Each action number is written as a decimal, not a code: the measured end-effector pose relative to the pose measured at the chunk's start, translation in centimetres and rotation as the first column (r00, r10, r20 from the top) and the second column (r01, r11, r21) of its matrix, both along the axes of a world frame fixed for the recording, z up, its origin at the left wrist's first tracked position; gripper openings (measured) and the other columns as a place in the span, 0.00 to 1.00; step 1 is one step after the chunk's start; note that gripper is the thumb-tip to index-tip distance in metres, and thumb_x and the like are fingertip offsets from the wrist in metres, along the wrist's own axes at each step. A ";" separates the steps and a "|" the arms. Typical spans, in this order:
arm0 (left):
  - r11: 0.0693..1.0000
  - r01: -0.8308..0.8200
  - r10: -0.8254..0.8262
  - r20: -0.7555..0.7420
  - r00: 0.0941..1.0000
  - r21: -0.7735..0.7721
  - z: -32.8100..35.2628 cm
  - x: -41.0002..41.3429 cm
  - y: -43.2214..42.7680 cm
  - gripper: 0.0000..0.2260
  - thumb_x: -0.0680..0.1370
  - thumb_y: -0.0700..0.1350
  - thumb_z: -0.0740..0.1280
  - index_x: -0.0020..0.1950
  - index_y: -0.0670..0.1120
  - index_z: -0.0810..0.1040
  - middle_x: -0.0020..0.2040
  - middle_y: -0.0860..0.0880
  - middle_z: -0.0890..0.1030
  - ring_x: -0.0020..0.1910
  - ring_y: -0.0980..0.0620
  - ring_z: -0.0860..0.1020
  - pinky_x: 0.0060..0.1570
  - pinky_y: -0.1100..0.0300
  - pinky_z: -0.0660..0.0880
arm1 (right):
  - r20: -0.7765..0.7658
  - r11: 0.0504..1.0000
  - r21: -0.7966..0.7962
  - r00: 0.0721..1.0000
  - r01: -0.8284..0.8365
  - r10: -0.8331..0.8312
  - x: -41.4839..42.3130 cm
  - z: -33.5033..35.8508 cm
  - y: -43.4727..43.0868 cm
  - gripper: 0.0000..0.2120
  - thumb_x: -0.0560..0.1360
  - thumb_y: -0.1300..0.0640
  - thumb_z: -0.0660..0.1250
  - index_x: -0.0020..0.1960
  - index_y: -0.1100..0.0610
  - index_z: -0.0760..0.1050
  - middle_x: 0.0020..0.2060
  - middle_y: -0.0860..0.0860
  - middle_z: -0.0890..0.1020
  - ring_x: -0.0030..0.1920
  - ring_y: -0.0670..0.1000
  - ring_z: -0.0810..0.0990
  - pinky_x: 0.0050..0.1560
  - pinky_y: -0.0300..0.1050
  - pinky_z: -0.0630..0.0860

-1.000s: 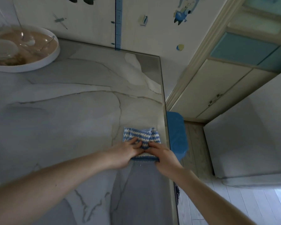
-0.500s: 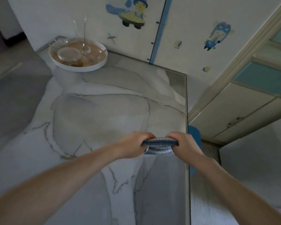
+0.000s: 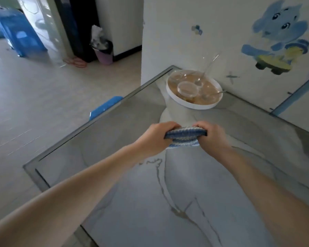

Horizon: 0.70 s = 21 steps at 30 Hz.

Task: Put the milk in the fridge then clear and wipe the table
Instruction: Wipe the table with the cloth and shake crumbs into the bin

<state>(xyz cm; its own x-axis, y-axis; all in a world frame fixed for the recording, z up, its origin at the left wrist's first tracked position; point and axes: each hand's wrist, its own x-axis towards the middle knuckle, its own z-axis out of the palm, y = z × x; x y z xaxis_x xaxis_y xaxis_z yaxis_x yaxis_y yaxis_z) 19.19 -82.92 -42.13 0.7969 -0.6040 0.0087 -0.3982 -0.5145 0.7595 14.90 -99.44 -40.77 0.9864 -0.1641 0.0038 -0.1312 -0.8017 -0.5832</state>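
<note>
A folded blue-and-white striped cloth is held just above the marble-patterned glass-topped table. My left hand grips its left end and my right hand grips its right end, fingers of both curled round the folds. The cloth hangs between my fists over the middle of the table. No milk or fridge is in view.
A round white tray with clear glasses, a lid and spoons sits at the table's far corner by the stickered wall. A blue stool pokes out beyond the table's left edge. On the floor beyond stand a purple waste bin and a blue plastic cabinet.
Both hands lifted the cloth off the table's right edge and bunched it between them. My view swung left, so the tray now lies ahead and the open floor shows on the left.
</note>
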 end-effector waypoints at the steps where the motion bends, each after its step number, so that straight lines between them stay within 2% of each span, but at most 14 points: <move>1: 0.999 -0.037 0.037 0.019 0.999 0.001 -0.1 1.5 1.7 0.15 0.74 0.35 0.61 0.57 0.47 0.77 0.49 0.50 0.80 0.47 0.54 0.75 0.42 0.68 0.65 | -0.005 0.999 0.008 0.999 -0.038 0.038 2.0 -0.2 1.5 0.11 0.63 0.61 0.56 0.36 0.55 0.77 0.30 0.51 0.76 0.38 0.56 0.75 0.35 0.42 0.64; 3: 0.994 -0.111 0.111 0.044 0.993 0.008 -0.4 4.3 5.1 0.15 0.74 0.36 0.62 0.58 0.47 0.77 0.48 0.52 0.79 0.47 0.55 0.74 0.41 0.69 0.65 | 0.015 0.993 0.027 0.993 -0.116 0.116 5.9 -0.8 4.7 0.10 0.65 0.63 0.56 0.32 0.51 0.73 0.28 0.48 0.74 0.36 0.53 0.73 0.34 0.42 0.64; 7: 0.972 -0.231 0.227 0.078 0.971 0.047 -1.7 8.4 10.8 0.17 0.75 0.35 0.59 0.60 0.49 0.76 0.50 0.52 0.79 0.48 0.53 0.75 0.45 0.64 0.69 | 0.060 0.982 0.029 0.981 -0.189 0.187 11.4 -2.7 10.3 0.13 0.69 0.70 0.59 0.46 0.60 0.79 0.36 0.51 0.76 0.40 0.51 0.73 0.36 0.39 0.62; 10: 0.958 -0.268 0.254 0.131 0.958 0.104 -3.8 10.2 14.7 0.20 0.73 0.33 0.58 0.60 0.49 0.75 0.53 0.50 0.79 0.52 0.50 0.75 0.51 0.56 0.71 | 0.055 0.972 0.091 0.975 -0.219 0.214 14.0 -5.0 14.1 0.14 0.68 0.70 0.59 0.47 0.60 0.79 0.37 0.52 0.78 0.41 0.50 0.74 0.35 0.37 0.61; 13: 0.949 -0.274 0.252 0.147 0.956 0.158 -6.4 10.7 18.0 0.21 0.71 0.31 0.57 0.60 0.48 0.75 0.53 0.48 0.79 0.53 0.48 0.75 0.53 0.51 0.72 | -0.026 0.947 0.139 0.955 -0.290 0.296 15.1 -7.9 17.2 0.17 0.68 0.72 0.58 0.52 0.60 0.79 0.46 0.57 0.81 0.45 0.49 0.74 0.35 0.33 0.65; 14: 0.945 -0.266 0.246 0.126 0.961 0.189 -7.4 10.5 18.9 0.22 0.71 0.30 0.57 0.60 0.47 0.75 0.55 0.48 0.79 0.54 0.47 0.75 0.54 0.51 0.72 | -0.086 0.930 0.154 0.934 -0.332 0.348 15.0 -8.9 18.0 0.20 0.69 0.73 0.57 0.55 0.61 0.77 0.51 0.57 0.81 0.48 0.50 0.74 0.38 0.27 0.66; 15: 0.944 -0.243 0.225 0.101 0.969 0.225 -8.1 10.3 19.6 0.22 0.71 0.30 0.57 0.60 0.46 0.74 0.57 0.47 0.78 0.56 0.47 0.75 0.55 0.52 0.71 | -0.148 0.912 0.163 0.905 -0.376 0.399 14.9 -9.8 18.5 0.22 0.70 0.73 0.56 0.59 0.60 0.75 0.57 0.57 0.78 0.54 0.51 0.74 0.46 0.25 0.66; 17: 0.938 -0.174 0.171 0.036 0.985 0.300 -9.8 9.5 21.1 0.22 0.73 0.30 0.57 0.63 0.45 0.73 0.63 0.47 0.76 0.63 0.47 0.73 0.61 0.54 0.68 | -0.249 0.876 0.127 0.840 -0.466 0.483 14.7 -12.1 19.9 0.25 0.71 0.72 0.55 0.65 0.58 0.71 0.67 0.55 0.71 0.67 0.53 0.68 0.65 0.34 0.61; 19: 0.931 -0.109 0.127 -0.030 0.991 0.349 -10.8 8.6 21.9 0.23 0.75 0.32 0.57 0.68 0.46 0.70 0.70 0.49 0.70 0.69 0.49 0.68 0.67 0.57 0.64 | -0.276 0.852 0.024 0.815 -0.523 0.509 14.2 -13.1 20.6 0.26 0.71 0.71 0.55 0.67 0.54 0.70 0.71 0.53 0.65 0.72 0.53 0.61 0.70 0.37 0.53; 21: 0.924 -0.096 0.126 -0.057 0.990 0.369 -11.2 7.6 22.4 0.25 0.76 0.32 0.57 0.71 0.47 0.67 0.73 0.50 0.64 0.73 0.51 0.62 0.71 0.59 0.58 | -0.266 0.838 -0.005 0.809 -0.545 0.525 13.7 -13.1 21.5 0.25 0.73 0.70 0.55 0.67 0.54 0.70 0.72 0.51 0.64 0.72 0.53 0.59 0.68 0.35 0.51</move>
<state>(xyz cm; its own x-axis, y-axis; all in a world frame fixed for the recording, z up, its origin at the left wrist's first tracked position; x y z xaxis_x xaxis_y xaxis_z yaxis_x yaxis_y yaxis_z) 26.80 -60.52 -53.35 0.8484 -0.4609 -0.2606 -0.2692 -0.7993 0.5372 28.57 -77.97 -53.92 0.8881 0.3805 -0.2577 0.2026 -0.8275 -0.5236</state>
